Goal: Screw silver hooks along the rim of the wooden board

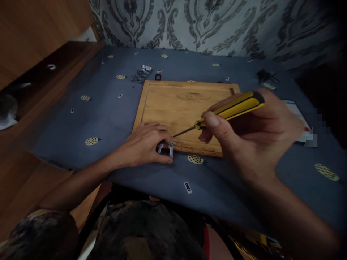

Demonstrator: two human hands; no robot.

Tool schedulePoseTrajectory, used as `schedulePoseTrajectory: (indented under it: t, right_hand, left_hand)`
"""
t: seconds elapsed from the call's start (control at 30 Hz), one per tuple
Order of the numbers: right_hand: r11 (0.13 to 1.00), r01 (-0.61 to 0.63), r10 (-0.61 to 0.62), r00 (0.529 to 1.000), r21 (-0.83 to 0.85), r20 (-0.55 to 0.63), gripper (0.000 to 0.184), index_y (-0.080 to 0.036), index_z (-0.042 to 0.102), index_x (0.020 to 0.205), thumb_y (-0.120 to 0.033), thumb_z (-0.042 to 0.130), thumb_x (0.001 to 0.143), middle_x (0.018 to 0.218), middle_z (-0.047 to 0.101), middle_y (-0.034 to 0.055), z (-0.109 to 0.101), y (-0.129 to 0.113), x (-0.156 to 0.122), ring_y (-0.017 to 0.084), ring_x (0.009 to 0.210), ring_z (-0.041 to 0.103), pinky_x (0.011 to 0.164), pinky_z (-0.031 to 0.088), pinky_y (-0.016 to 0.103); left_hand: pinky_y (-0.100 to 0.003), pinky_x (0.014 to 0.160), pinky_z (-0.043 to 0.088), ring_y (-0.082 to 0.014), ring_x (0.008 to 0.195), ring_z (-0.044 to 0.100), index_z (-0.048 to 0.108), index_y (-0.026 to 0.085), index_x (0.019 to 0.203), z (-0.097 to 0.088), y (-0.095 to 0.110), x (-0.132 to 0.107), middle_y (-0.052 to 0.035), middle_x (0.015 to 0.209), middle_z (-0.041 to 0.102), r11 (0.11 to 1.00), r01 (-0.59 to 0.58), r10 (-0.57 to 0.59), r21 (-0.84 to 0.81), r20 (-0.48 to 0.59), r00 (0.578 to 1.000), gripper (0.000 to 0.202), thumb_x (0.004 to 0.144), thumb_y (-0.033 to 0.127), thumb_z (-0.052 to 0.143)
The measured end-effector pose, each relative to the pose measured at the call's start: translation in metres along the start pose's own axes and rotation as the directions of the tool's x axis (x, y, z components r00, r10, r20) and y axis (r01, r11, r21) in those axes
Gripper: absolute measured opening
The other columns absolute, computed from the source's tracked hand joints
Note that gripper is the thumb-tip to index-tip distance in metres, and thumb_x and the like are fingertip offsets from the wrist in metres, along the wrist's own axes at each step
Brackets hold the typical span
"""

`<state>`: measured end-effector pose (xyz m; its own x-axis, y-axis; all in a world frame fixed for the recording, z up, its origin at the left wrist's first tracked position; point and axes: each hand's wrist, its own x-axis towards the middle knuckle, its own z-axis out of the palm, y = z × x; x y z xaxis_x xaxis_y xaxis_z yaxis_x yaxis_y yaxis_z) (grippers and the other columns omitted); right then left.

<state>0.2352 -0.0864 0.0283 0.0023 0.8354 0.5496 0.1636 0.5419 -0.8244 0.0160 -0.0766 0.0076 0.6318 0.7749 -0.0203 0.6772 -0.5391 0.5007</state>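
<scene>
A yellow and black screwdriver is held in my right hand, its thin shaft slanting down to the left. The tip is near the small metal bracket at the front edge of the wooden board. My left hand rests at the board's near left corner, thumb and fingers closed around the bracket. Part of the bracket is hidden by the fingers. Whether the tip touches it, I cannot tell. A row of small dark holes runs along the board's front edge.
Several metal parts lie behind the board on the blue patterned cloth. A black object sits by the board's far edge. Farther right are a dark item and a phone-like device. A wooden cabinet stands at left.
</scene>
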Motion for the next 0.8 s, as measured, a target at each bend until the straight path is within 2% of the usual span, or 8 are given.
schedulePoseTrajectory:
  t: [0.07, 0.23, 0.4, 0.6, 0.8]
  right_hand:
    - [1.0, -0.004, 0.004, 1.0, -0.027, 0.021, 0.033, -0.029, 0.065, 0.075, -0.031, 0.096, 0.085, 0.076, 0.065, -0.0025, -0.001, 0.001, 0.001, 0.015, 0.054, 0.061, 0.044, 0.051, 0.034]
    - [0.998, 0.021, -0.012, 0.992, -0.066, 0.123, 0.037, -0.028, 0.066, 0.075, -0.046, 0.096, 0.086, 0.07, 0.062, -0.004, -0.002, 0.004, 0.002, 0.014, 0.053, 0.057, 0.046, 0.044, 0.033]
    - [0.996, -0.065, 0.071, 0.99, -0.059, 0.12, 0.044, -0.028, 0.061, 0.076, -0.051, 0.096, 0.085, 0.074, 0.062, -0.004, 0.0, 0.005, -0.003, 0.013, 0.054, 0.056, 0.048, 0.046, 0.034]
    - [0.997, -0.061, 0.068, 0.987, -0.05, 0.149, 0.049, -0.027, 0.062, 0.075, -0.06, 0.097, 0.082, 0.07, 0.062, -0.0036, 0.001, 0.008, -0.002, 0.013, 0.053, 0.057, 0.046, 0.046, 0.032]
    - [0.989, -0.133, 0.111, 0.955, 0.062, 0.275, 0.036, -0.029, 0.074, 0.084, -0.05, 0.103, 0.078, 0.08, 0.067, -0.004, -0.006, 0.0, 0.008, 0.013, 0.055, 0.065, 0.05, 0.056, 0.031]
  left_hand:
    - [-0.04, 0.094, 0.045, -0.0293, 0.107, 0.069, 0.077, 0.022, 0.099, 0.0, 0.001, 0.0, -0.0033, 0.104, 0.075, 1.0, 0.002, -0.002, -0.005, 0.001, 1.0, 0.031, 0.085, 0.042, 0.096]
    - [-0.04, 0.094, 0.046, -0.0284, 0.107, 0.07, 0.075, 0.022, 0.098, 0.001, -0.002, 0.0, -0.0027, 0.105, 0.076, 1.0, -0.025, 0.025, -0.008, -0.02, 0.999, 0.03, 0.088, 0.044, 0.093]
    - [-0.04, 0.092, 0.046, -0.0286, 0.107, 0.069, 0.075, 0.022, 0.099, 0.003, -0.004, 0.0, -0.0027, 0.105, 0.075, 1.0, -0.023, 0.023, -0.003, -0.022, 1.0, 0.032, 0.087, 0.045, 0.094]
    - [-0.041, 0.095, 0.046, -0.0299, 0.111, 0.07, 0.075, 0.021, 0.099, 0.002, -0.002, 0.001, -0.003, 0.107, 0.076, 1.0, 0.003, -0.003, -0.004, 0.001, 1.0, 0.032, 0.086, 0.043, 0.095]
    - [-0.041, 0.094, 0.046, -0.0299, 0.111, 0.07, 0.075, 0.022, 0.098, 0.002, -0.003, 0.0, -0.0035, 0.109, 0.077, 1.0, -0.029, 0.029, -0.009, -0.018, 0.999, 0.031, 0.087, 0.043, 0.095]
